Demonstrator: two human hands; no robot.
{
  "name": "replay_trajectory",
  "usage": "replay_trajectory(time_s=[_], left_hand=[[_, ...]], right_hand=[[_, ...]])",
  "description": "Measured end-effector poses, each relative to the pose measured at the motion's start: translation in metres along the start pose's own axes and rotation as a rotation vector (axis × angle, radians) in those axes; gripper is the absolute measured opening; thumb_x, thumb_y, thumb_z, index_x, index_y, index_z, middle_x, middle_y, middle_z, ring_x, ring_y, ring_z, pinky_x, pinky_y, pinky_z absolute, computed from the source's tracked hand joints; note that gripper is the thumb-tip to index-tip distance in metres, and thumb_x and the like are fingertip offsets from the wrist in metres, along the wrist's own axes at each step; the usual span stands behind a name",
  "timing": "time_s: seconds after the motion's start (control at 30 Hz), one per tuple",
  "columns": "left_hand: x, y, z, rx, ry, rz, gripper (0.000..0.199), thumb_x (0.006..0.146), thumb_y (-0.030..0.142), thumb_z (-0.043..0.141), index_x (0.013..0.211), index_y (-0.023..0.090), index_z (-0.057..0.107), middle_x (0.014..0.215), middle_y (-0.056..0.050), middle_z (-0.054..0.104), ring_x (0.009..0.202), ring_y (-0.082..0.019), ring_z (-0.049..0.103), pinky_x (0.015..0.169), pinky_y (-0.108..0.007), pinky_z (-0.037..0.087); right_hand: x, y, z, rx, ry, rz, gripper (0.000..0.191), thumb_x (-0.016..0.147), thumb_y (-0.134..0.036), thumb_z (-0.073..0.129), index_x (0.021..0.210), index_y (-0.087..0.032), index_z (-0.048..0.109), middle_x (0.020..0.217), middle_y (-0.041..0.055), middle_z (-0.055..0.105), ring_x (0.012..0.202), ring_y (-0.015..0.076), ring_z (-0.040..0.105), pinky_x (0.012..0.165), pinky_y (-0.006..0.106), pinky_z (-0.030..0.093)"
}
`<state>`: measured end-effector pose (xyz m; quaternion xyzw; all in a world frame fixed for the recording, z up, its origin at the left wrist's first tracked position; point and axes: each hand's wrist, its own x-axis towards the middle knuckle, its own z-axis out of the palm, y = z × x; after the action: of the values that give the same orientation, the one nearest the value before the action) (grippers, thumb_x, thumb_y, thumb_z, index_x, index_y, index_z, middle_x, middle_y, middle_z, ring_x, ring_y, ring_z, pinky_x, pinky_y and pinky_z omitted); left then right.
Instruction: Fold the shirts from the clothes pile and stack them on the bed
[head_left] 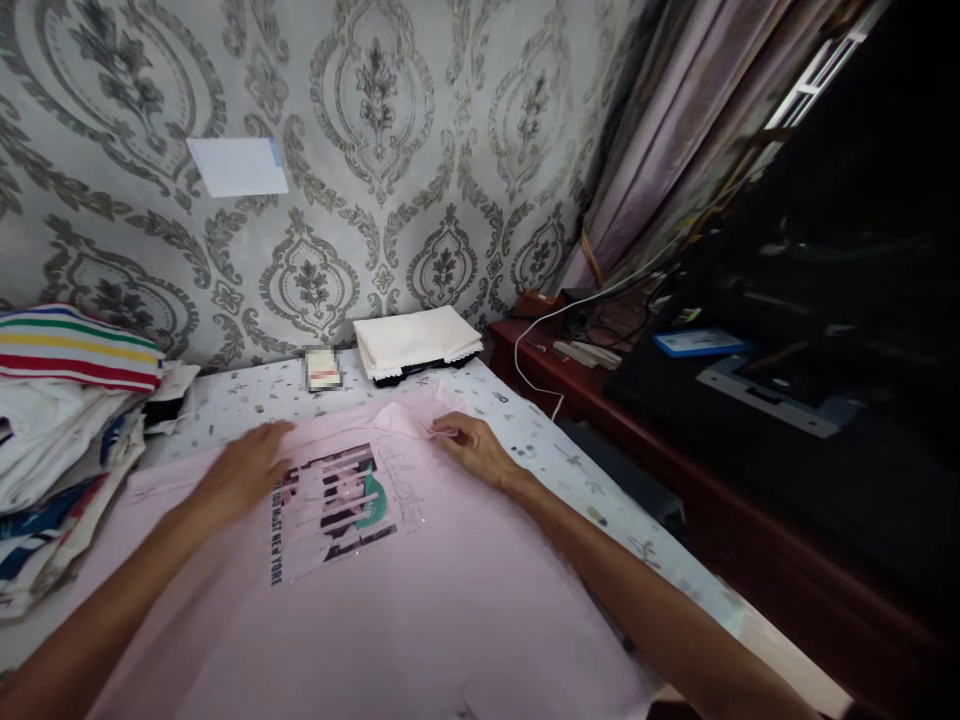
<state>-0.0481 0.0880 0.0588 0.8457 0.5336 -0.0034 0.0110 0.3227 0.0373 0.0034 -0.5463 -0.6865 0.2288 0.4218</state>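
Observation:
A pink shirt (465,580) with a printed picture and lettering lies spread over a white patterned sheet (517,410). My right hand (472,447) pinches the shirt's fabric near its far edge, right of the print. On the left side of the print, my left hand (251,462) is over the shirt, blurred by motion; whether its fingers grip the cloth is unclear.
Piled clothes (60,440) stand at the left. Folded white cloth (416,342) on something black and a small card (323,370) lie by the wall. A dark red table (645,430) with cables and a large black screen (810,300) is on the right.

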Motion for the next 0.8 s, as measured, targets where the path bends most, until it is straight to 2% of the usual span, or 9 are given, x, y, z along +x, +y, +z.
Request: replay_trajectory(time_s=[0.07, 0.17, 0.23, 0.33, 0.47, 0.6, 0.67, 0.73, 0.8], left_hand=[[0.027, 0.036, 0.008, -0.194, 0.062, 0.211, 0.05, 0.097, 0.039, 0.039, 0.144, 0.021, 0.041, 0.144, -0.011, 0.053, 0.127, -0.026, 0.053, 0.101, -0.039, 0.045], [0.069, 0.083, 0.023, -0.269, 0.106, 0.451, 0.052, 0.095, 0.031, 0.042, 0.146, 0.022, 0.037, 0.147, -0.013, 0.049, 0.133, -0.025, 0.047, 0.107, -0.04, 0.04], [0.093, 0.107, 0.03, -0.238, 0.077, 0.5, 0.06, 0.089, 0.022, 0.044, 0.148, 0.021, 0.033, 0.151, -0.015, 0.043, 0.138, -0.027, 0.04, 0.11, -0.044, 0.036], [0.113, 0.131, 0.031, -0.142, -0.003, 0.498, 0.068, 0.083, 0.016, 0.047, 0.15, 0.02, 0.033, 0.152, -0.017, 0.041, 0.141, -0.032, 0.036, 0.112, -0.053, 0.03], [0.114, 0.14, 0.022, -0.056, 0.008, 0.514, 0.062, 0.082, 0.019, 0.051, 0.143, 0.019, 0.046, 0.125, -0.015, 0.059, 0.122, -0.034, 0.05, 0.105, -0.056, 0.035], [0.101, 0.136, 0.018, -0.063, 0.045, 0.528, 0.04, 0.083, 0.016, 0.051, 0.121, 0.018, 0.062, 0.109, -0.013, 0.063, 0.11, -0.031, 0.054, 0.095, -0.049, 0.043], [0.091, 0.135, 0.02, -0.092, 0.066, 0.539, 0.033, 0.083, 0.014, 0.049, 0.113, 0.02, 0.063, 0.107, -0.011, 0.061, 0.107, -0.027, 0.054, 0.089, -0.042, 0.046], [0.08, 0.135, 0.024, -0.138, 0.081, 0.555, 0.029, 0.086, 0.015, 0.048, 0.11, 0.022, 0.062, 0.109, -0.009, 0.059, 0.107, -0.024, 0.053, 0.083, -0.036, 0.048], [0.068, 0.135, 0.028, -0.172, 0.093, 0.572, 0.025, 0.089, 0.017, 0.047, 0.11, 0.023, 0.06, 0.111, -0.008, 0.057, 0.108, -0.023, 0.053, 0.08, -0.033, 0.049]], right_hand=[[0.007, -0.004, -0.007, -0.094, 0.044, 0.02, 0.026, 0.09, -0.034, 0.052, 0.097, -0.02, 0.072, 0.104, 0.0058, 0.073, 0.084, 0.0185, 0.064, 0.074, 0.03, 0.048], [0.033, -0.007, -0.017, -0.345, 0.107, 0.082, 0.039, 0.099, -0.037, 0.038, 0.098, -0.018, 0.072, 0.099, 0.0073, 0.074, 0.083, 0.02, 0.064, 0.076, 0.031, 0.047], [0.056, -0.006, -0.019, -0.462, 0.057, 0.08, 0.038, 0.1, -0.031, 0.037, 0.102, -0.018, 0.073, 0.103, 0.008, 0.074, 0.092, 0.0212, 0.065, 0.083, 0.031, 0.046], [0.086, 0.003, -0.016, -0.487, -0.072, 0.042, 0.028, 0.095, -0.023, 0.048, 0.106, -0.021, 0.073, 0.113, 0.0049, 0.074, 0.108, 0.0202, 0.063, 0.091, 0.029, 0.045], [0.099, 0.021, -0.015, -0.527, -0.144, 0.094, 0.023, 0.091, -0.018, 0.053, 0.098, -0.023, 0.075, 0.112, 0.0039, 0.075, 0.106, 0.0216, 0.063, 0.09, 0.03, 0.045], [0.085, 0.02, -0.019, -0.544, -0.109, 0.118, 0.029, 0.097, -0.019, 0.045, 0.102, -0.018, 0.073, 0.113, 0.0094, 0.073, 0.108, 0.0233, 0.062, 0.094, 0.033, 0.043], [0.069, 0.01, -0.019, -0.516, -0.132, 0.063, 0.034, 0.102, -0.028, 0.039, 0.101, -0.018, 0.072, 0.109, 0.0092, 0.073, 0.105, 0.0221, 0.062, 0.094, 0.032, 0.043], [0.049, 0.0, -0.018, -0.455, -0.206, -0.052, 0.041, 0.104, -0.037, 0.035, 0.098, -0.019, 0.071, 0.105, 0.0081, 0.073, 0.101, 0.0211, 0.063, 0.093, 0.032, 0.044], [0.027, -0.008, -0.016, -0.406, -0.286, -0.186, 0.04, 0.103, -0.044, 0.039, 0.103, -0.02, 0.071, 0.111, 0.0089, 0.072, 0.108, 0.0231, 0.062, 0.098, 0.036, 0.043]])
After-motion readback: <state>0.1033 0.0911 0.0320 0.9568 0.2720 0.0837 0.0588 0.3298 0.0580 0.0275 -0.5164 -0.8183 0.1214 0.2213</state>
